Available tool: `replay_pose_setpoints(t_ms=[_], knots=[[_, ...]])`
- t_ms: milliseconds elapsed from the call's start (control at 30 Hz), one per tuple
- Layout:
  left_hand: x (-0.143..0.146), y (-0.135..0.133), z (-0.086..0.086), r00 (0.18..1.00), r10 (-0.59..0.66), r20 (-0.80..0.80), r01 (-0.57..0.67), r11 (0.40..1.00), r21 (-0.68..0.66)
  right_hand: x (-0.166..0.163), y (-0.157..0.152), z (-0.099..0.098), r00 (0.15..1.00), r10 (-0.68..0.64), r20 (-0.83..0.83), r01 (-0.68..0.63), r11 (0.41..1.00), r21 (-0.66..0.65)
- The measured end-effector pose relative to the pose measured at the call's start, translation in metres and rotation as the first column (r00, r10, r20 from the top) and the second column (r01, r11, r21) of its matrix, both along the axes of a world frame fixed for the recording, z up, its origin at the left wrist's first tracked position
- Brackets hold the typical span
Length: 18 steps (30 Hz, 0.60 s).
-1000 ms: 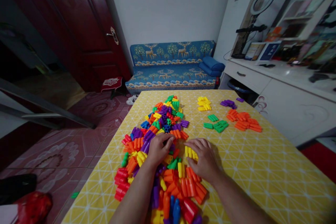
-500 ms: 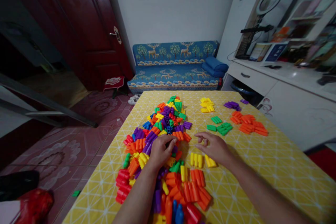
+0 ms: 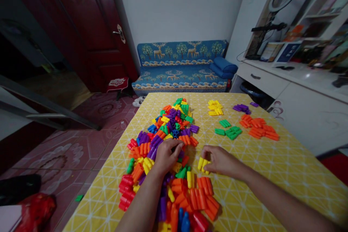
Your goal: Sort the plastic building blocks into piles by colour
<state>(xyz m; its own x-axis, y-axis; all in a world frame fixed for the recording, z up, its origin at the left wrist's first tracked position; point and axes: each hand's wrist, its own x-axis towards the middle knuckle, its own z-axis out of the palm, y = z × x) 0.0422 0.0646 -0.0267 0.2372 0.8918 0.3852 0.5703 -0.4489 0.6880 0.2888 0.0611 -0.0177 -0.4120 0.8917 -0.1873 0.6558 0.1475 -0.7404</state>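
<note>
l hand (image 3: pixel 166 155), r hand (image 3: pixel 220 159) bare (forearms (image 3: pixel 145 195) too)

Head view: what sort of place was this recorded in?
Probably a room in a home: there is a blue sofa patterned with deer and trees, a dark red panelled door, and a white cabinet with a cluttered top.
</note>
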Motion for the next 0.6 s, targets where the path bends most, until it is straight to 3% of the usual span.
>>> replay_pose_setpoints(t_ms=[100, 167, 233, 300, 433, 600], knots=[[0.0, -0.001, 0.001, 1.0, 0.005, 0.007, -0.005, 1.0, -0.003, 0.015, 0.036, 0.004, 0.973, -0.084, -0.217, 0.047, 0.984, -0.172], [0.001, -0.001, 0.002, 1.0, 0.005, 0.016, -0.005, 1.0, -0.005, 0.025, 0.07, 0.008, 0.909, -0.272, -0.315, 0.219, 0.956, -0.194], [0.001, -0.001, 0.003, 1.0, 0.002, 0.021, -0.002, 1.0, -0.011, 0.036, 0.11, 0.013, 0.785, -0.497, -0.37, 0.464, 0.867, -0.181], [0.001, -0.001, 0.004, 1.0, 0.006, 0.023, -0.006, 1.0, -0.02, 0.044, 0.148, 0.015, 0.692, -0.604, -0.395, 0.594, 0.788, -0.161], [0.001, -0.001, 0.003, 1.0, 0.016, 0.022, -0.015, 0.999, -0.028, 0.052, 0.203, 0.01, 0.575, -0.697, -0.429, 0.718, 0.681, -0.145], [0.001, -0.002, 0.001, 1.0, 0.011, 0.029, -0.01, 1.0, -0.025, 0.049, 0.216, -0.001, 0.478, -0.748, -0.46, 0.799, 0.588, -0.125]])
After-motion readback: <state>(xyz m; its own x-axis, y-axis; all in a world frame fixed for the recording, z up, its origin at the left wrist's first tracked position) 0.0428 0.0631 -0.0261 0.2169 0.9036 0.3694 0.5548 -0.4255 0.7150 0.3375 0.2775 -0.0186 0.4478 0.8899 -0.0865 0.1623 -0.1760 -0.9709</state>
